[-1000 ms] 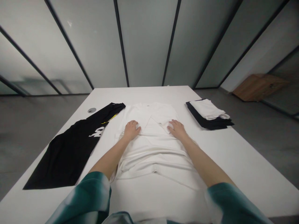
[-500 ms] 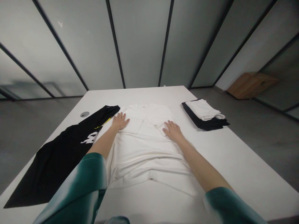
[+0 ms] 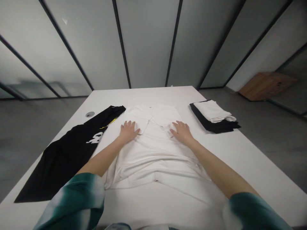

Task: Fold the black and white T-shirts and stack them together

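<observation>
Centrally, a white fabric shirt point(image 3: 154, 148) is laid out on a long white smooth-topped table point(image 3: 244, 172), its collar end toward the far edge and its lower part rumpled into crosswise ridges. Slanting edges of overlapped cloth can be seen across its upper part. The shirt is touched on both sides by bare hands: the left hand point(image 3: 129, 130) is placed flat on its left half, open, with fingers spread, and the right hand point(image 3: 182, 131) is rested on its right half, likewise open and palm down. Whether any cloth is pinched beneath the fingertips cannot be told. Parts of the shirt's side edges are hidden by the forearms.

Just beside it on the left, a long black fabric garment point(image 3: 69, 156) with a white print point(image 3: 95, 138) and a yellow print point(image 3: 112, 121) is spread at a slant; its near part is partly covered by a teal-and-white sleeve point(image 3: 79, 198). Beyond it, a round grey disc point(image 3: 90, 114) is set in the tabletop. On the right, well apart from the shirt, a folded white cloth point(image 3: 213, 111) is stacked on folded black fabric point(image 3: 219, 127). Past the table, grey floor point(image 3: 280, 131) is bounded by dark-framed frosted panels point(image 3: 148, 44).
</observation>
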`<state>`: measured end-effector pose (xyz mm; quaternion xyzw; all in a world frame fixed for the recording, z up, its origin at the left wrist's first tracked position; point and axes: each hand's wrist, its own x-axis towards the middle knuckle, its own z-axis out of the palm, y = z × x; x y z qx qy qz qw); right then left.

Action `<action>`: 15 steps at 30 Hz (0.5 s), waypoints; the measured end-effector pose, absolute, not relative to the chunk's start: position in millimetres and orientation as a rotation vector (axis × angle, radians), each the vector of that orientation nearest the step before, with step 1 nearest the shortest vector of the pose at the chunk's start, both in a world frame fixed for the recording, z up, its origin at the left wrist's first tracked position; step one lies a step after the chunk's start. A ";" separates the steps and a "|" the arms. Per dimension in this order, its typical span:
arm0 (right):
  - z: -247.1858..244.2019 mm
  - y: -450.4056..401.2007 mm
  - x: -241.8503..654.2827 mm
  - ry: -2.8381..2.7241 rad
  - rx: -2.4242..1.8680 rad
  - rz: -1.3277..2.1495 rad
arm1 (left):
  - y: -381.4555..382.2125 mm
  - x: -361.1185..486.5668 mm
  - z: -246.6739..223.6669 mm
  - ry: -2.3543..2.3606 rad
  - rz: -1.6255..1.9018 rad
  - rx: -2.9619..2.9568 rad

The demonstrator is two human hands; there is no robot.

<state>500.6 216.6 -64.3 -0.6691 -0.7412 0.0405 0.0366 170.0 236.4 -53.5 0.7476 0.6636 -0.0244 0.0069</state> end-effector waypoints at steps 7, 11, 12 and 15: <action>-78.0 219.2 470.1 -2.319 -2.215 0.214 | 222.8 172.2 -72.7 2.090 -0.122 2.243; -78.4 251.8 474.8 -2.344 -2.183 0.204 | 252.3 171.4 -74.1 2.081 -0.096 2.228; -77.3 261.5 476.9 -2.350 -2.173 0.201 | 261.1 171.3 -74.0 2.077 -0.091 2.228; -72.8 288.6 480.2 -2.365 -2.141 0.191 | 285.6 172.4 -72.7 2.058 -0.075 2.246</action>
